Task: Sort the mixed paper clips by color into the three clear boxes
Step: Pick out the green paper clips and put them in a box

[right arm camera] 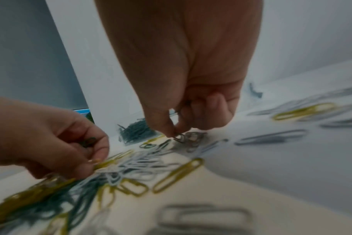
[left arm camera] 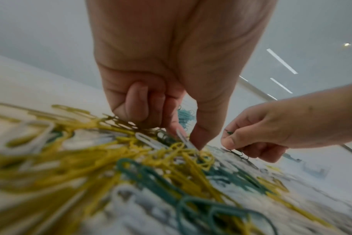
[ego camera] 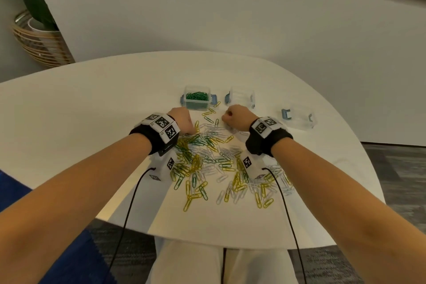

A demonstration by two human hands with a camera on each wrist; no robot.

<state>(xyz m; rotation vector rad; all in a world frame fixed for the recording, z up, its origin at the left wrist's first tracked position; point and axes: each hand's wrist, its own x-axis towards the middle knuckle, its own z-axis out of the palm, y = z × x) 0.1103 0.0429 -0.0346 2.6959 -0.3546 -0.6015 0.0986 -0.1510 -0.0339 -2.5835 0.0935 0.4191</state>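
Paper clips (ego camera: 207, 163), green, yellow and white, heaped loose on the white surface (ego camera: 69, 122), just short of three clear boxes. Leftmost box (ego camera: 196, 87) well stocked with green; middle box (ego camera: 242, 97) and right box (ego camera: 298, 120) apparently holding nothing yet.

Left grip (ego camera: 182, 120) low on the heap's far edge, fingers curled, a green clip (right arm camera: 89, 141) tucked inside, thumb and forefinger tips down at a white clip (left arm camera: 186, 141). Right grip (ego camera: 235, 114) clenched near it, pinching a dark clip (right arm camera: 179, 137), likely green, close against the surface.

Handling, as a guess: featherweight, stiff wire under a slick coating, lying flat and so hard to get a fingertip under. Prone to hooking into neighbours and dragging strays along. Best taken by a fingertip pinch across one rounded end, or tipped up by pressing one end first, then shaken free of any tangle. No real risk of breakage; main risk a slipped or wrong-coloured clip landing in a box.
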